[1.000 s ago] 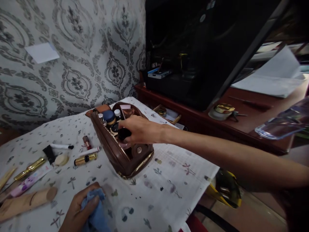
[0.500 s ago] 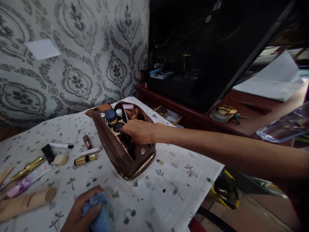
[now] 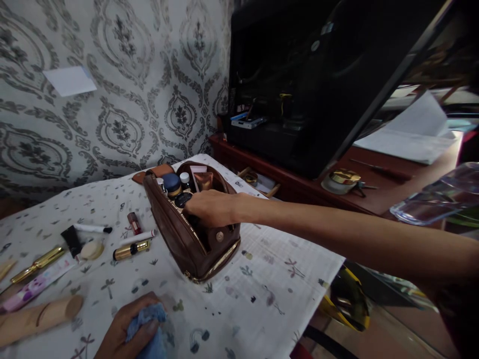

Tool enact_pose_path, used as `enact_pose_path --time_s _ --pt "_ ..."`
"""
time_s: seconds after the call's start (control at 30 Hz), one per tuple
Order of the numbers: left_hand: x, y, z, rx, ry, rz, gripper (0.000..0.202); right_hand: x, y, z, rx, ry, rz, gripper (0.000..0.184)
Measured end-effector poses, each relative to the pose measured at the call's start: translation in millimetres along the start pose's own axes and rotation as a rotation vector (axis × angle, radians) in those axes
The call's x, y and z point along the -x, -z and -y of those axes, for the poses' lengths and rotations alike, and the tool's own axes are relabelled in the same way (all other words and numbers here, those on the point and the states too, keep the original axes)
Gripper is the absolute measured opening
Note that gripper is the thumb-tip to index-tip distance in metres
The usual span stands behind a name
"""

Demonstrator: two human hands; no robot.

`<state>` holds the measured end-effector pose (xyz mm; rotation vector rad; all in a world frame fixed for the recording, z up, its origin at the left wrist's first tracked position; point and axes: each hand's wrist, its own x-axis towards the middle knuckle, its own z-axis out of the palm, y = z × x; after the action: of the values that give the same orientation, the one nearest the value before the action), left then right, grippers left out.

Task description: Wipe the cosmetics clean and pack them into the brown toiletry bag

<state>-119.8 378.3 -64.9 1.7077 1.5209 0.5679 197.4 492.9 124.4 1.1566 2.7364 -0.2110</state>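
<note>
A brown makeup bag stands unzipped on the printed cloth. My right hand reaches down into it, fingers hidden inside near a round black-lidded item; whether they grip anything does not show. Also in the bag are a dark blue-lidded jar, a white-capped bottle and a bronze tube. Low in the view, my left hand is closed around a crumpled blue cloth, in front of the bag.
Left of the bag lie a gold-capped tube, a dark red lip tube, a white brush, a small cream jar and a beige bottle. A large black screen rises behind, above a red-brown cabinet.
The view has shifted slightly. My right hand stays in the bag, seemingly a touch lower, and my left hand keeps hold of the blue cloth.
</note>
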Motion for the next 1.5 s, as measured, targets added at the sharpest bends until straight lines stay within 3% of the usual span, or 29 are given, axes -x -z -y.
enact_pose_path --time_s 0.07,0.17,0.27,0.4,0.53,0.6,0.7,0.8,0.9,1.03,1.13,1.2,1.33,1.43,1.5 --pt "0 0.4 1 0.016 -0.005 0.025 0.049 -4 -1 0 0.028 -0.014 0.012 0.023" --pt "2 -2.9 1 0.04 -0.025 -0.046 0.049 -8 0 -2 0.079 -0.017 0.056 0.026" --pt "4 -5.3 -1 0.052 -0.004 -0.111 0.051 -8 1 -6 0.086 0.078 0.05 0.03" --pt "4 -4.8 -6 0.009 -0.004 -0.032 0.05 -9 -5 -11 0.081 0.159 -0.032 0.03" --pt "4 -5.9 -10 -0.015 -0.026 -0.117 0.051 -11 -14 -12 0.174 0.142 -0.05 0.03" --pt "4 -5.1 -8 -0.012 -0.02 -0.073 0.052 -11 -14 -14 0.195 0.128 -0.033 0.03" --pt "3 -3.8 0 0.002 0.0 -0.023 0.054 -4 -5 -16 0.149 0.164 -0.017 0.031" --pt "4 -5.4 6 -0.006 0.0 -0.071 0.054 7 11 -17 0.107 0.194 -0.073 0.034" --pt "4 -5.7 9 0.01 0.007 -0.092 0.051 15 23 -14 0.127 0.127 -0.105 0.027" --pt "1 -0.6 11 0.009 0.012 0.041 0.051 14 22 -11 0.023 0.194 -0.023 0.025" --pt "1 0.7 10 0.0 0.013 -0.006 0.05 12 16 -8 -0.079 0.285 0.088 0.031" --pt "2 1.3 8 -0.001 0.032 -0.043 0.05 11 15 -5 -0.095 0.277 0.131 0.033" --pt "1 5.3 7 -0.009 0.021 0.097 0.051 11 16 -3 -0.09 0.196 0.168 0.029" --pt "2 3.3 1 0.003 -0.009 0.044 0.05 10 16 -6 -0.181 0.218 0.113 0.031" --pt "4 -1.6 -7 0.015 -0.018 -0.041 0.05 13 17 -8 -0.317 0.17 -0.028 0.03"
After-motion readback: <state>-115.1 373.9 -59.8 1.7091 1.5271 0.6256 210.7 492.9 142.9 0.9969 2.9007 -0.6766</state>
